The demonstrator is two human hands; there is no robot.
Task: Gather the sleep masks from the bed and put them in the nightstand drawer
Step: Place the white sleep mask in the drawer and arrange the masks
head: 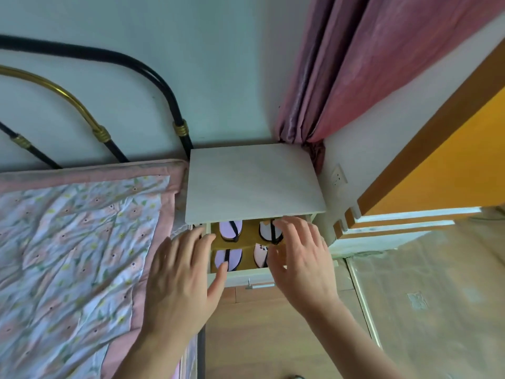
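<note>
The white nightstand (254,181) stands beside the bed, its top drawer (246,274) pulled out. Several sleep masks lie inside on the brown bottom: a lilac mask (231,230) at the back left, a lilac one (232,259) at the front left, a white one (266,230) at the back right and a pink one (259,254) at the front right, all with black straps. My left hand (181,280) hovers over the drawer's left side, fingers spread, a fingertip near the front-left mask. My right hand (297,255) is spread over the right-hand masks and partly hides them. Neither hand holds anything.
The bed (68,242) with a floral quilt lies to the left, under a black and brass headboard (90,124). A pink curtain (355,64) hangs behind the nightstand. An orange door (451,165) and a wall socket (338,175) are at right. The drawer's metal handle (261,285) faces me.
</note>
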